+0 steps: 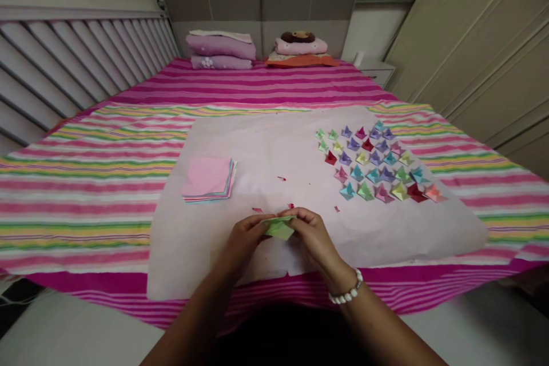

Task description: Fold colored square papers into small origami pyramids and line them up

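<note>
Both hands pinch a small folded piece of light green paper [279, 227] just above a large pale paper sheet [266, 148] spread on the bed. My left hand [245, 235] grips its left edge with closed fingers. My right hand [312, 233], with a white bead bracelet on the wrist, grips its right edge. A stack of square coloured papers [208, 179], pink on top, lies to the left of the hands. Several small folded paper shapes [374, 163] in many colours sit in rows at the right.
The bed has a pink, green and yellow striped cover [86, 183]. Folded blankets and pillows [221, 48] lie at the headboard. A slatted rail [64, 63] runs along the left, a wardrobe [484, 51] stands at right. Tiny red paper scraps [281, 178] dot the sheet.
</note>
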{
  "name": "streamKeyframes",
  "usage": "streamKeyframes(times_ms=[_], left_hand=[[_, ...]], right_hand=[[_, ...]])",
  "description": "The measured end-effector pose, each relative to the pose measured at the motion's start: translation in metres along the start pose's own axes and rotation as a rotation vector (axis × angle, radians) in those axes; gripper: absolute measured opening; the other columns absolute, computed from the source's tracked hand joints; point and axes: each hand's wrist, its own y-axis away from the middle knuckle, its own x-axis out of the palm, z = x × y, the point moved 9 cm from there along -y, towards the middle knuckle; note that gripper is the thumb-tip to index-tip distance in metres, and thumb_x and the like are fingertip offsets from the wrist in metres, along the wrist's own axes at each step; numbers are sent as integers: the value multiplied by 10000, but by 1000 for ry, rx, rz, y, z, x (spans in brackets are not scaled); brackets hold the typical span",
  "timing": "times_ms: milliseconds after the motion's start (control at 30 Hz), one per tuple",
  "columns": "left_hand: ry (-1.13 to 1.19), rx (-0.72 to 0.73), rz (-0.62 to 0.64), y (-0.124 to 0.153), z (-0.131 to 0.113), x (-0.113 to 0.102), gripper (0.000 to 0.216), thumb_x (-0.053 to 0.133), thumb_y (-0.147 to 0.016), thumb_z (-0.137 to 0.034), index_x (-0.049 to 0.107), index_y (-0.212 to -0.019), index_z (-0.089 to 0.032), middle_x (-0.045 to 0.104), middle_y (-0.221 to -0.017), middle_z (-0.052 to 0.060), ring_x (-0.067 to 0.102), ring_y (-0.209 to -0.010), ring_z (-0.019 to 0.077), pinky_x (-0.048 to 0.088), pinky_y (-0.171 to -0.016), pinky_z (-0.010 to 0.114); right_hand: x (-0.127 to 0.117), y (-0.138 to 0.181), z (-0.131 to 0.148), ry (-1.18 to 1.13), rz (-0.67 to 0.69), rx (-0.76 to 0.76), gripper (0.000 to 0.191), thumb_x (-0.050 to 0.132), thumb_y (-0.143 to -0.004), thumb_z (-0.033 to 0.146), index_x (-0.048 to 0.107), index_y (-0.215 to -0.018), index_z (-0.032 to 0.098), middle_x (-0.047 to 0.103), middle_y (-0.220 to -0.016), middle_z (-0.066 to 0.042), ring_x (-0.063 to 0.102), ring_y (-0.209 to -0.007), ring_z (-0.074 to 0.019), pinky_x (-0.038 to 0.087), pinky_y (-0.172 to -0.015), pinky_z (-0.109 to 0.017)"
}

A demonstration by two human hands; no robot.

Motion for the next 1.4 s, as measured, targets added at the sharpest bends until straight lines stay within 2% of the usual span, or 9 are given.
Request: streamKeyframes(times_ms=[100,200,333,467,767,867,1000,1267,1400], left_hand=[[133,31,133,2,-4,9,288,721,-729,-390,760,-859,-136,742,-892,82,643,-920,191,437,-956,327],[160,53,188,3,-6,12,300,783,-675,-337,755,-907,-149,741,-899,64,634,-957,187,410,-986,312],[156,5,82,0,2,5,273,818,-622,-283,745,-850,-151,722,-810,36,628,-847,159,439,-903,295],[26,-47,-61,0,9,-6,279,821,-604,-357,714,-725,-130,622,-610,-10,518,-601,104,425,-651,246],[-196,128,-16,1,-8,-4,282,711,-730,-413,708,-722,-131,591,-605,-11,482,-604,108,372,-593,233],[-176,153,-7,2,-11,-2,308,714,-732,-382,717,-921,-139,655,-729,12,543,-647,116,433,-628,241],[-144,284,-16,7,-25,-3,643,778,-661,-287,554,-1259,-215,658,-1075,62,645,-805,157,515,-716,282],[-321,535,48,14,-44,-1,225,701,-759,-214,696,-984,-220,575,-1211,86,596,-1081,214,519,-801,281],[-336,552,72,14,-45,0,103,685,-776,-193,714,-873,-210,578,-1197,88,591,-1077,206,515,-790,268]], right_hand=[[5,2,1,-142,50,51,131,761,-634,279,700,-687,175,660,-655,-3,598,-602,-145,500,-601,-281],[9,4,7,-203,118,24,209,782,-660,352,719,-759,179,688,-751,-25,631,-703,-166,527,-692,-307],[14,4,9,-107,203,-49,358,862,-560,229,724,-891,221,697,-782,13,603,-655,-114,493,-643,-236],[7,0,1,57,147,-55,212,835,-609,294,710,-730,172,594,-535,47,442,-435,-62,336,-438,-191],[7,3,-2,96,130,-11,277,815,-613,377,659,-633,149,533,-465,50,418,-420,-68,312,-440,-201],[4,2,1,78,109,-37,263,801,-639,367,649,-628,153,544,-469,47,421,-418,-67,313,-438,-200],[1,2,4,116,116,-68,241,805,-642,350,663,-656,155,565,-480,43,439,-412,-67,323,-435,-197],[2,4,5,187,126,-66,264,805,-625,374,684,-705,153,556,-462,47,458,-407,-79,344,-435,-204],[1,5,5,186,119,-72,253,808,-618,359,677,-693,156,553,-462,49,455,-403,-79,341,-432,-206]])
